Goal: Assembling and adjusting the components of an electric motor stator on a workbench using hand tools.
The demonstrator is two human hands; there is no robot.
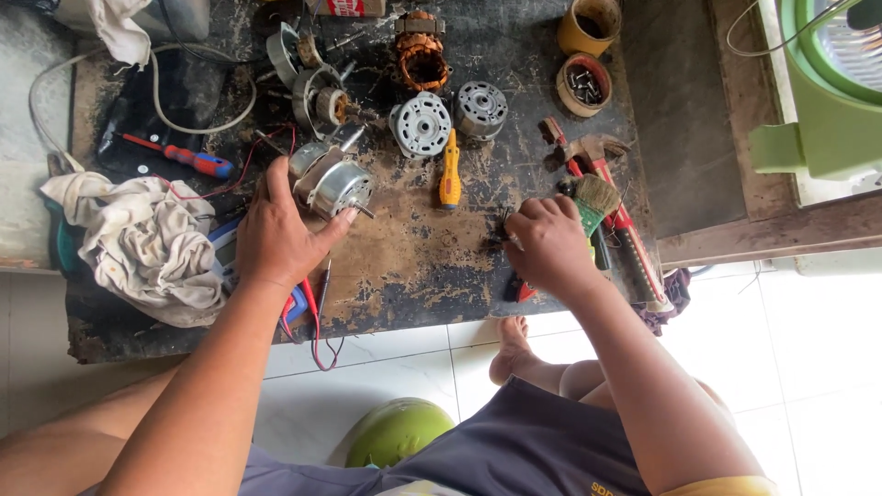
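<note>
My fingers on the left hand (276,234) are spread narrow around a small silver motor (333,184), thumb reaching toward its shaft side and the index laid up along its back; the motor sits on the worn dark workbench (413,266) just left of the frame's centre, and I touch it more than lift it. My right hand (551,243), right of centre, is curled nearly closed over a small dark part (501,234) at the fingertips; what that part is I cannot tell, it is too small and half hidden.

Above the motor, toward the upper middle, lie two round silver end caps (421,124), a copper-wound stator (423,60) and further motor pieces. A yellow screwdriver (449,170) lies upright in the frame between my hands, a red-and-blue screwdriver (179,156) at the left, a crumpled pale rag (147,243) at the left edge. Just right of my right hand are a small brush (595,197) and a red-handled tool (625,234); two round tubs (586,55) stand at the upper right.

I judge this as mid-work on a stripped motor: steadying the body with one hand while the other picks up a small piece. The next move, as I see it, calls for a firm hold on the motor and a careful pinch, since the piece is tiny.
</note>
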